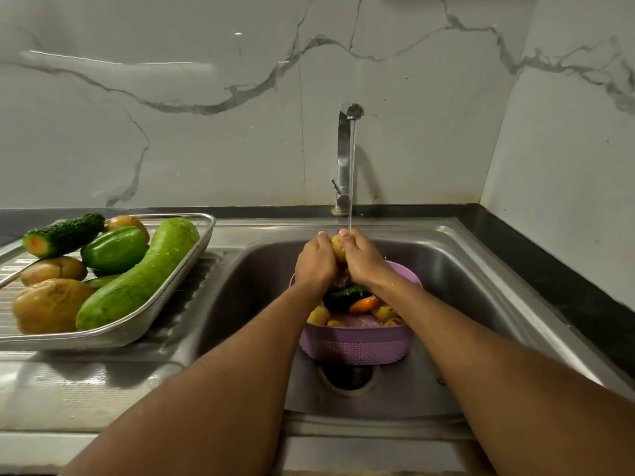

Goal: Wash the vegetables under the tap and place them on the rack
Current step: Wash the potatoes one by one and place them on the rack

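Water runs from the steel tap [347, 152] onto a small yellow potato [338, 248] that my left hand [314, 264] and my right hand [362, 262] grip together above the sink. Below them a purple basket [357, 345] stands in the sink and holds small potatoes, a carrot [365, 303] and a dark green vegetable [345, 293]. On the left, the metal rack [192, 269] carries a long pale-green gourd [141, 276], a green pepper [115, 250], a cut bitter gourd [63, 234] and several potatoes [51, 304].
The steel sink [457, 266] has an open drain [348, 376] just in front of the basket. The rack rests on the ribbed draining board [86, 379]. A dark counter [563, 280] runs along the right, and marble walls close off the back and right.
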Action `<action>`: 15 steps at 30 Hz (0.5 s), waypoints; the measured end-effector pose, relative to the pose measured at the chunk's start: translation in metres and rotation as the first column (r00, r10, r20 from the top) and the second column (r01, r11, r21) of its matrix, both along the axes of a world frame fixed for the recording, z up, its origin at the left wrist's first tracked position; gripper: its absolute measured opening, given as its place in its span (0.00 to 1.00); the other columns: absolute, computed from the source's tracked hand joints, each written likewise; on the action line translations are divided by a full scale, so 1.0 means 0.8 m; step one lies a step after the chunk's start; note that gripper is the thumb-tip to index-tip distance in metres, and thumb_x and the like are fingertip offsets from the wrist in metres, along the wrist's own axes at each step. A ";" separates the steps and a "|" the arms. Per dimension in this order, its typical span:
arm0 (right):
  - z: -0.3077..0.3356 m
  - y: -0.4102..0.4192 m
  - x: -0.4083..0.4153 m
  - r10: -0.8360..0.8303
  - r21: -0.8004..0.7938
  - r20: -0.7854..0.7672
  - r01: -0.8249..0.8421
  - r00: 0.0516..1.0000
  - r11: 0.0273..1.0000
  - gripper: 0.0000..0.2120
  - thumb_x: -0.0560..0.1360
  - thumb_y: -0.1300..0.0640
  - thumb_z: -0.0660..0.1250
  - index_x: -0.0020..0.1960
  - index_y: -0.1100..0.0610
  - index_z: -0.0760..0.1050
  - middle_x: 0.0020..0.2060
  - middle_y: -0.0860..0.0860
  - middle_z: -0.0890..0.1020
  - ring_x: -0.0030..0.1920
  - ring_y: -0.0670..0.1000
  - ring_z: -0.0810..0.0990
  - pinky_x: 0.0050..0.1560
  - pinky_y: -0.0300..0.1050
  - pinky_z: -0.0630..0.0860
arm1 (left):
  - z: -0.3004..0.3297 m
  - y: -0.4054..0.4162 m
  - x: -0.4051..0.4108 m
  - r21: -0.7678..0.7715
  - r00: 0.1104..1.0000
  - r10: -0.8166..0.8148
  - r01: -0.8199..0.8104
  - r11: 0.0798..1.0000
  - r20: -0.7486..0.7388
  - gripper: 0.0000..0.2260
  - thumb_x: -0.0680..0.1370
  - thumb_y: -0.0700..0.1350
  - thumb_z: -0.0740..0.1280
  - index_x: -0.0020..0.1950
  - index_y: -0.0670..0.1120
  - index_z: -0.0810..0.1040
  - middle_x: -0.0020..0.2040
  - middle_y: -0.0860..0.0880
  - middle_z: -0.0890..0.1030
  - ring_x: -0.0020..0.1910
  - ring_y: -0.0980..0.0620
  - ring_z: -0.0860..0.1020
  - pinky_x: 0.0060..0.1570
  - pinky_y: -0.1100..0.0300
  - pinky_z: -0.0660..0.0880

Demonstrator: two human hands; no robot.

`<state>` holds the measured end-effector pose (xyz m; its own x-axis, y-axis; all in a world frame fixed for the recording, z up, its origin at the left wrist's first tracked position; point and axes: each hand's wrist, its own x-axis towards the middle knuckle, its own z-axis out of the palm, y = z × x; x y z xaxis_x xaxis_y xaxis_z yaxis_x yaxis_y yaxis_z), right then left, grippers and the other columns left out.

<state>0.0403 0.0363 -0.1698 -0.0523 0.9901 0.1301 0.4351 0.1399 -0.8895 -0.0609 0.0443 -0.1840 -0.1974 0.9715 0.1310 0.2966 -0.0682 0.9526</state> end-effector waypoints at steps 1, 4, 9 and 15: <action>-0.001 0.000 0.000 -0.021 -0.003 -0.024 0.021 0.999 1.000 0.20 0.88 0.45 0.48 0.73 0.52 0.68 0.60 0.55 0.76 0.55 0.52 0.77 0.53 0.47 0.75 | -0.002 -0.002 -0.001 0.052 0.999 0.012 -0.010 0.999 -0.051 0.22 0.88 0.55 0.49 0.55 0.44 0.77 0.47 0.46 0.81 0.47 0.50 0.79 0.55 0.51 0.76; 0.005 -0.002 0.000 -0.122 0.017 -0.081 0.124 0.989 0.992 0.22 0.88 0.44 0.48 0.73 0.52 0.71 0.58 0.53 0.78 0.59 0.53 0.78 0.62 0.52 0.76 | -0.001 -0.008 0.003 0.176 0.993 -0.034 0.053 0.983 -0.111 0.19 0.87 0.56 0.51 0.54 0.47 0.77 0.45 0.50 0.80 0.46 0.53 0.79 0.54 0.52 0.77; 0.017 -0.015 0.009 -0.310 0.198 0.097 0.286 0.946 0.937 0.27 0.86 0.39 0.46 0.54 0.54 0.79 0.38 0.48 0.79 0.39 0.47 0.78 0.36 0.41 0.69 | 0.009 -0.023 -0.001 0.354 0.961 -0.044 0.142 0.924 -0.272 0.16 0.86 0.60 0.55 0.53 0.51 0.76 0.40 0.54 0.80 0.40 0.56 0.80 0.44 0.52 0.79; 0.029 -0.027 0.011 -0.328 0.449 0.020 0.285 0.944 0.847 0.25 0.87 0.44 0.51 0.39 0.53 0.76 0.32 0.47 0.77 0.34 0.44 0.76 0.33 0.40 0.67 | 0.030 -0.049 -0.002 0.465 0.941 0.094 0.072 0.883 -0.324 0.18 0.84 0.64 0.53 0.51 0.54 0.76 0.39 0.53 0.80 0.38 0.56 0.80 0.45 0.53 0.80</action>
<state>0.0489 0.0145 -0.1470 0.2110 0.8014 0.5597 0.5968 0.3479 -0.7231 -0.0622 0.0049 -0.1598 -0.0730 0.7786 0.6233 0.5881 -0.4711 0.6574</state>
